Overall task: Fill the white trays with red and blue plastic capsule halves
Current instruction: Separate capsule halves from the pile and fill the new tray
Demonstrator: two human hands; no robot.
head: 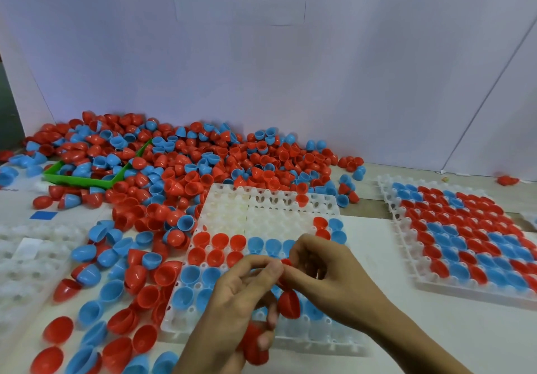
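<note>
Find the left hand (241, 295) above the near edge of the middle white tray (276, 208), fingers curled round a clump of red halves (255, 344) that seem nested together, and the right hand (325, 269) meeting it from the other side, fingertips pinching the rim of one red half (286, 262); cannot tell exactly how many pieces sit in the clump. Treat the step as separating one shell and seating it. Keep the left grip firm but low on the clump, leaving the upper rim free. Pull with the right fingertips along the nesting direction with a slight twist rather than prying sideways, since thin plastic probably flexes and may spring away. Once free, turn the shell mouth up like its neighbours and press it straight down into an empty pocket. Continue from the filled near rows, red at the left and blue in the middle, towards the bare pockets at the far half, so nothing already seated gets knocked. Avoid dragging a wrist across the near rows, as loose shells probably tip out easily. Use the full tray (476, 292) at the right of the worktop as a guide to how snugly shells should sit. Draw more stock from the loose pile (203, 164) behind and left of the tray, close at hand, rather than from the green bin (75, 180) farther off. Leave the empty tray (26, 257) at the far left for later.
</note>
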